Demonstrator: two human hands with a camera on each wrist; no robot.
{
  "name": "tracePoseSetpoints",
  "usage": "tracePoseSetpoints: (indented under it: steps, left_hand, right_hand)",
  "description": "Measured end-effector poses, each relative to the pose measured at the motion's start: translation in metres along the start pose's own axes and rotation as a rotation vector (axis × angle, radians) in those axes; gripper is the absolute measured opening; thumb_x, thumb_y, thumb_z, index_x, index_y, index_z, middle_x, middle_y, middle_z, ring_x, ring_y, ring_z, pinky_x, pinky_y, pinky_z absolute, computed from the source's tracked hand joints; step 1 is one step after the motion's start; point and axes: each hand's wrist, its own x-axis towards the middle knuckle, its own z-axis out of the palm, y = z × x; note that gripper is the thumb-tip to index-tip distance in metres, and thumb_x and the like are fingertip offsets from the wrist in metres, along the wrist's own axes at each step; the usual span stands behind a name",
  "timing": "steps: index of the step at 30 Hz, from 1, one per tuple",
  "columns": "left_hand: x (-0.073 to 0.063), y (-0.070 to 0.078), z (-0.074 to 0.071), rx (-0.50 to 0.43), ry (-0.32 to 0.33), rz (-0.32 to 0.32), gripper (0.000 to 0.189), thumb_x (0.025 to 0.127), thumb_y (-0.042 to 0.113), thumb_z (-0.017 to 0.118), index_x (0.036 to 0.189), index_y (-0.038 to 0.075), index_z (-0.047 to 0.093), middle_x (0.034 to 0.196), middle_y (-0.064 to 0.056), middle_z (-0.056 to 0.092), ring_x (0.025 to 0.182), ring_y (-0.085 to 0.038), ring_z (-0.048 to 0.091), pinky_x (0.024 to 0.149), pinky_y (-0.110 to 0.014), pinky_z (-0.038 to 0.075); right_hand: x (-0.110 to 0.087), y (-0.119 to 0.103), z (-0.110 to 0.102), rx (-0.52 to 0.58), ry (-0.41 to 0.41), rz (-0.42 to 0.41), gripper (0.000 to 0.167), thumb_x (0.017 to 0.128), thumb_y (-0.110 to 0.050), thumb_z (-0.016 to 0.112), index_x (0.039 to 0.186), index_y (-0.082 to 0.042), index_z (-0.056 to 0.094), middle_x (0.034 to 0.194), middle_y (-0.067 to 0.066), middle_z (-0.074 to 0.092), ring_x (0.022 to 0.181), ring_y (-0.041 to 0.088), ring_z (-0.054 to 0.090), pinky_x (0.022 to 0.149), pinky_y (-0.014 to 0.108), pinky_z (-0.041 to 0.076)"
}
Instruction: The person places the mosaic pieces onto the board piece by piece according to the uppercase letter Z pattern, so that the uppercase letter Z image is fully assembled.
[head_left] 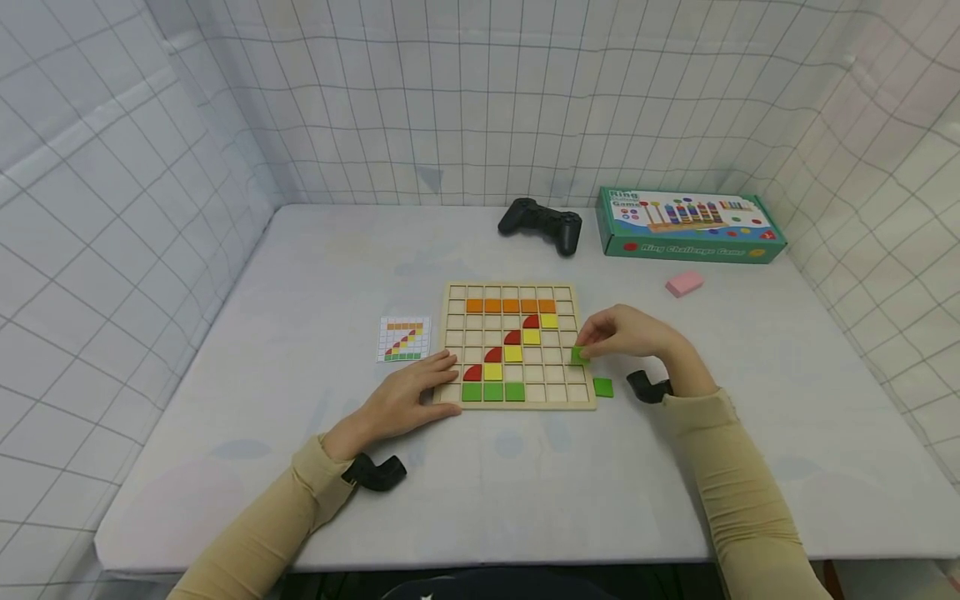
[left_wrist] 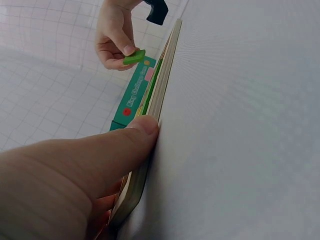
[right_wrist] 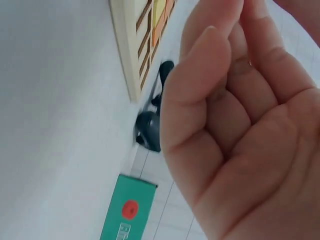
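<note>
A wooden grid board lies on the table with flat coloured tiles in it: an orange row near the top, a diagonal of red quarter-rounds and yellow squares, and several green squares in the bottom row. At its lower left corner rests my left hand, thumb along the front edge and fingers, fairly straight, over the left side. My right hand pinches a green square tile between thumb and fingertips above the board's right edge. Another green tile lies on the table just right of the board.
A small pattern card lies left of the board. Behind stand a black game controller and a green game box, with a pink block in front of the box. Gridded cloth walls border the table.
</note>
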Motion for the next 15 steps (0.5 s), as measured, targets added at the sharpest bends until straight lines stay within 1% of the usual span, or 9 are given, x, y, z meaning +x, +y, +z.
tracePoseSetpoints:
  steps: [4,11,15]
  left_hand:
    - [0.000,0.000,0.000,-0.004,-0.004,0.000,0.060,0.084,0.036,0.071,0.128,-0.002,0.056,0.141,-0.015,0.043,0.135,-0.027,0.033,0.110,-0.044,0.030]
    - [0.000,0.001,-0.001,-0.006,-0.011,-0.007,0.061,0.084,0.036,0.071,0.129,-0.001,0.056,0.142,-0.014,0.043,0.135,-0.026,0.033,0.110,-0.044,0.030]
    - [0.000,0.001,-0.001,-0.007,-0.014,-0.013,0.061,0.084,0.037,0.070,0.129,-0.001,0.056,0.142,-0.014,0.043,0.135,-0.026,0.033,0.110,-0.044,0.030]
  right_hand:
    - [0.005,-0.011,0.010,-0.002,-0.010,-0.009,0.014,0.085,-0.018,0.071,0.092,-0.006,0.070,0.083,0.000,0.066,0.076,0.017,0.057,0.072,0.029,0.049]
    - [0.012,-0.026,0.027,0.024,-0.026,0.043,0.010,0.085,-0.016,0.070,0.089,-0.007,0.071,0.080,0.000,0.067,0.073,0.016,0.057,0.070,0.028,0.049]
    - [0.014,-0.032,0.035,0.035,-0.051,0.034,0.008,0.086,-0.014,0.069,0.089,-0.007,0.071,0.079,0.001,0.067,0.072,0.017,0.059,0.070,0.028,0.050]
